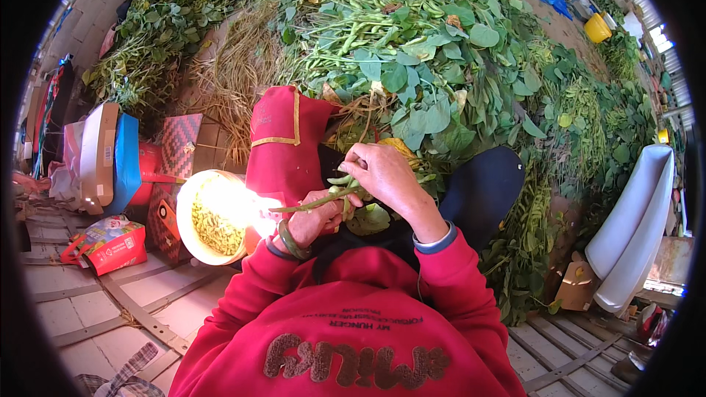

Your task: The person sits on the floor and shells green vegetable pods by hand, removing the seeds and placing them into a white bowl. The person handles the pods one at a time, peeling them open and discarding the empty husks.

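A green bean stem (309, 207) with several plump pods (342, 181) on it lies across both hands, above my lap. My left hand (317, 220), with a green bangle at the wrist, is closed around the stem and some pods. From the other side, my right hand (389, 176) bends over the leafy end of the stem, its fingers curled onto it; the exact grip is partly hidden. Close to my left forearm stands a white bucket (185, 220) holding many picked pods (212, 229). Strong sunlight bleaches its right side. A loose leaf (369, 219) rests below my hands.
A large heap of bean plants (386, 27) spreads in front of me and to the right. Dry stalks (242, 66) lie ahead on the left. A red gift bag (113, 245) and cardboard box (99, 160) sit left. At right are a white rolled sheet (629, 231) and a yellow bucket (597, 28).
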Demonstrator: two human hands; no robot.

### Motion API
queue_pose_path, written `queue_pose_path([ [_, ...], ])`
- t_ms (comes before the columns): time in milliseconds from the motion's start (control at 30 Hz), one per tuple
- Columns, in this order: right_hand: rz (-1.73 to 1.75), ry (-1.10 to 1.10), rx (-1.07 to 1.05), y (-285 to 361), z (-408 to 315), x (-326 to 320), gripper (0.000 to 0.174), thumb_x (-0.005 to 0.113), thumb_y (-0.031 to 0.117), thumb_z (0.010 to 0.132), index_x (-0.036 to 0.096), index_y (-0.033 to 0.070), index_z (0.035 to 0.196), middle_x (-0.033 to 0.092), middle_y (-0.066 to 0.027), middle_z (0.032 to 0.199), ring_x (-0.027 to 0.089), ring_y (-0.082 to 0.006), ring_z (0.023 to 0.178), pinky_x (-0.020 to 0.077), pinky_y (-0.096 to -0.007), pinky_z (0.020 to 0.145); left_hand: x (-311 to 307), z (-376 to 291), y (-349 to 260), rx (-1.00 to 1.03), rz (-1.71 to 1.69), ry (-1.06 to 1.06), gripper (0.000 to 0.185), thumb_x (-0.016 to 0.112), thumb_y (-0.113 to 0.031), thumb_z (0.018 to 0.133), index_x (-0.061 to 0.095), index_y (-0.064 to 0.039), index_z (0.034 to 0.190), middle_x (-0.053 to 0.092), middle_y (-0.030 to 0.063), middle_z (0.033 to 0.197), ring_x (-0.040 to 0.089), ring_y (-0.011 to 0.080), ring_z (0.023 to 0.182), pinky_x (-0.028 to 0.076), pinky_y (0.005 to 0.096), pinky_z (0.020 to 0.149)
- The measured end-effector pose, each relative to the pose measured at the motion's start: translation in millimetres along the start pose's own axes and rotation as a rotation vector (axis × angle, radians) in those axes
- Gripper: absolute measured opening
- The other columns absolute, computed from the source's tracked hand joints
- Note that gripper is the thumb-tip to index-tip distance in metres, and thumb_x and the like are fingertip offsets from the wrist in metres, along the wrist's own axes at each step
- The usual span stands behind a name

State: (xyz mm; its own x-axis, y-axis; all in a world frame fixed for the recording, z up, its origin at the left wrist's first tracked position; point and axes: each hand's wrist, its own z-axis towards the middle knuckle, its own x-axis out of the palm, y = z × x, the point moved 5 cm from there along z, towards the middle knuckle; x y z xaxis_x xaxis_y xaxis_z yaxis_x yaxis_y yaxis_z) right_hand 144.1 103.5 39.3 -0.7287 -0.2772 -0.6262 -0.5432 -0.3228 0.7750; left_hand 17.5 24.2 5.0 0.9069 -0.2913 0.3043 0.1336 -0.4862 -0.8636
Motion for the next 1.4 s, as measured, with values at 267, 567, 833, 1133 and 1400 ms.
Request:
queue_pose_path([
  [267,0.286,-0.229,0.232,-21.4,-23.1,-6.5,0.011,0.06,0.009,0.081,0.055,0.0,0.084,0.059,-0.0061,0.065,0.054,-0.0102,0.057,0.0437,-0.0253,0.053,18.5,8.3,30.6,-0.202,-0.248,0.235,0.035,0.045,-0.015,0.091,0.052,-0.003,0.123,0.058,0.0012,0.084,0.04,0.0045,0.053,0.029,0.0176,0.044],
  [567,1.082,0.049,0.749,-43.7,-78.1,52.3,0.018,0.048,0.018,0.091,0.049,0.0,0.091,0.059,-0.0045,0.069,0.055,-0.0123,0.059,0.0435,-0.0277,0.053,13.3,33.7,44.9,-0.031,-0.748,0.041,0.029,0.051,-0.027,0.093,0.055,-0.005,0.111,0.054,0.0015,0.075,0.045,0.0074,0.055,0.029,0.0189,0.045],
  [833,0.314,0.124,0.342,-22.5,-75.7,48.0,0.018,0.036,0.016,0.095,0.042,0.0,0.095,0.06,-0.0145,0.071,0.059,-0.0294,0.066,0.0451,-0.0378,0.062,2.5,33.1,47.0,0.06,-0.371,-0.201,0.019,0.058,-0.022,0.09,0.06,-0.006,0.081,0.048,-0.0022,0.055,0.041,0.0065,0.044,0.026,0.0197,0.042],
  [1133,0.37,0.02,0.286,-24.1,-75.1,58.6,0.014,0.037,0.014,0.095,0.043,0.0,0.097,0.055,-0.0144,0.067,0.055,-0.0288,0.061,0.0441,-0.0381,0.058,4.1,20.6,29.7,0.102,-0.263,-0.39,0.01,0.064,-0.013,0.085,0.06,-0.004,0.083,0.059,0.0006,0.067,0.05,0.0068,0.054,0.039,0.0187,0.05],
  [1400,0.553,0.054,0.342,-25.2,-71.2,56.8,0.011,0.041,0.012,0.092,0.043,0.001,0.094,0.056,-0.0224,0.068,0.056,-0.0412,0.065,0.0423,-0.0478,0.057,-5.3,24.0,32.2,0.055,-0.307,-0.156,0.013,0.063,-0.017,0.087,0.06,-0.005,0.087,0.052,-0.0033,0.062,0.035,0.0015,0.047,0.026,0.0183,0.043],
])
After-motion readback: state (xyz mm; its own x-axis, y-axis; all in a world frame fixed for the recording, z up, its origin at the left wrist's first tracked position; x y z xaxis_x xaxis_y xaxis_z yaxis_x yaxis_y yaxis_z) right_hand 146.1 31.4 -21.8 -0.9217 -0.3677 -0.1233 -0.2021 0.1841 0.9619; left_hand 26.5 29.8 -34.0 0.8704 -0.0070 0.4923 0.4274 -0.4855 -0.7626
